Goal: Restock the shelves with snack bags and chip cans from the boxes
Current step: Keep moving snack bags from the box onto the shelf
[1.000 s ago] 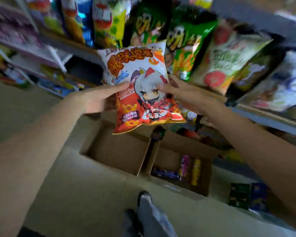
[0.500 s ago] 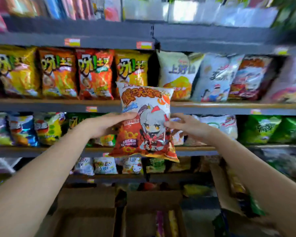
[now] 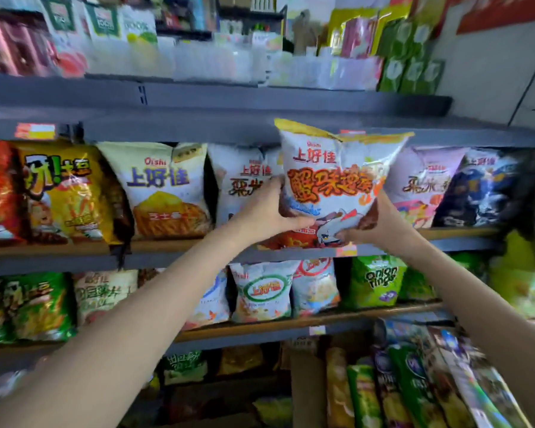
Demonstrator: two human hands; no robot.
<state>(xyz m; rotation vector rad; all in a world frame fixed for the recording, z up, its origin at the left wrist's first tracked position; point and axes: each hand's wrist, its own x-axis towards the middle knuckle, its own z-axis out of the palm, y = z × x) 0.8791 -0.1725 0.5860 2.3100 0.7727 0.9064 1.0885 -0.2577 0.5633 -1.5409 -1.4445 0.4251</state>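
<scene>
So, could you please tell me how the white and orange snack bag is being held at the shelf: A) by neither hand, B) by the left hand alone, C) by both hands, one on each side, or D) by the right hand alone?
C: the left hand grips the left side of the snack bag and the right hand grips its right side.

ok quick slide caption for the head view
Both hands, left hand and right hand, set an orange-lettered snack bag onto the shelf.

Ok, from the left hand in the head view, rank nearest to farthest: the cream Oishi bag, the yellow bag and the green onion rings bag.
From the left hand:
1. Cream Oishi bag, same shelf, just left.
2. Green onion rings bag, shelf below, right.
3. Yellow bag, same shelf, far left.
</scene>
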